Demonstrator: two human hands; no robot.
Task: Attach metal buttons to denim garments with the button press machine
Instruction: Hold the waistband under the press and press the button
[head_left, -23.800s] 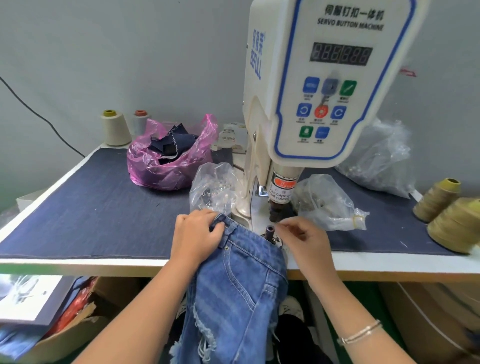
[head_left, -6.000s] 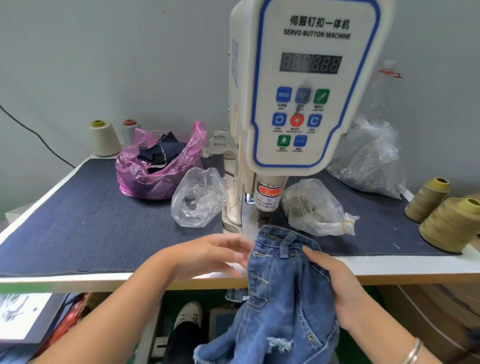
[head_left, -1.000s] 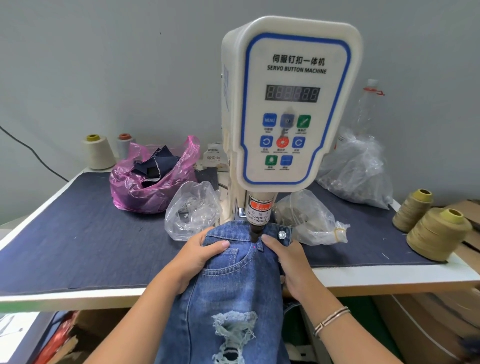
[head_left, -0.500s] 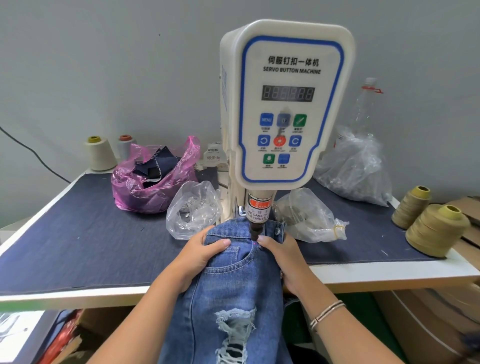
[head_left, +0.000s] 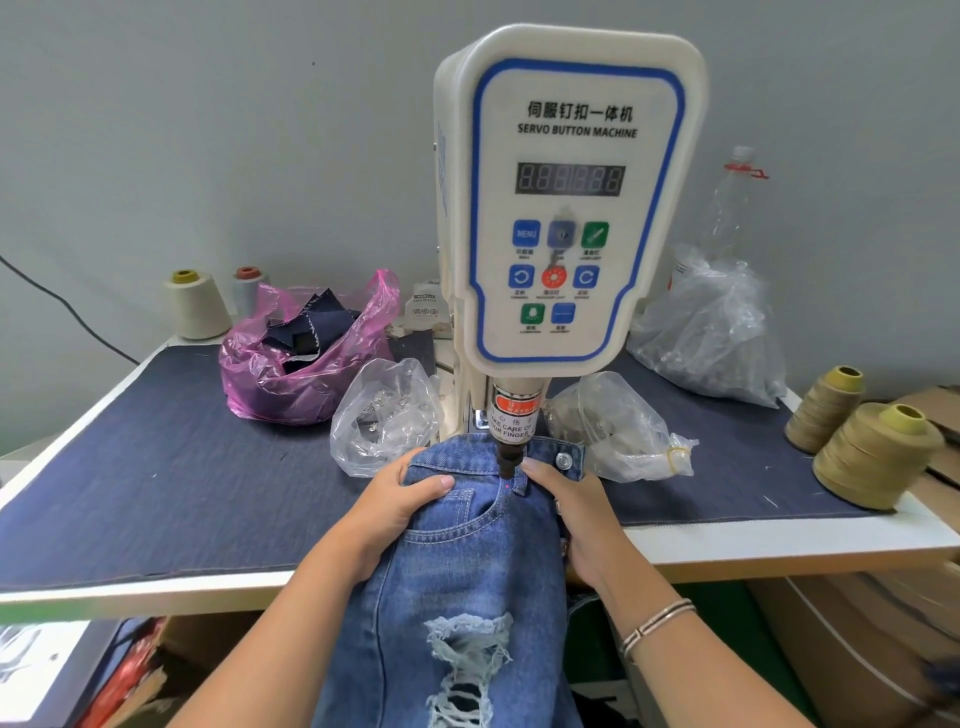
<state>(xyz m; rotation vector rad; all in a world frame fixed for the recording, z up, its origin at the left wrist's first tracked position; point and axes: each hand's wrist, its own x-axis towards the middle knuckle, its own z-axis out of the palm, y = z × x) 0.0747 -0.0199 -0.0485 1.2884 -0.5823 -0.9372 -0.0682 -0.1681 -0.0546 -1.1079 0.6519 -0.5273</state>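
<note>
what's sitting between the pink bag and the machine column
In the head view, a clear plastic bag of small metal parts lies between the pink bag and the machine.

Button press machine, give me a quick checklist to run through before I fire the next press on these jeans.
1. Denim under the punch: ok. The jeans waistband lies beneath the punch tip.
2. Aim mark: ok. A red laser dot shows on the denim just below the punch.
3. Fabric held flat: ok. The left hand and right hand grip the waistband on either side.
4. Fingers clear: not ok. The right hand's fingertip lies very close beside the punch.
5. Earlier button: ok. A metal button already sits on the waistband tab.
6. Button loaded in the die: cannot tell, hidden by denim.
</note>
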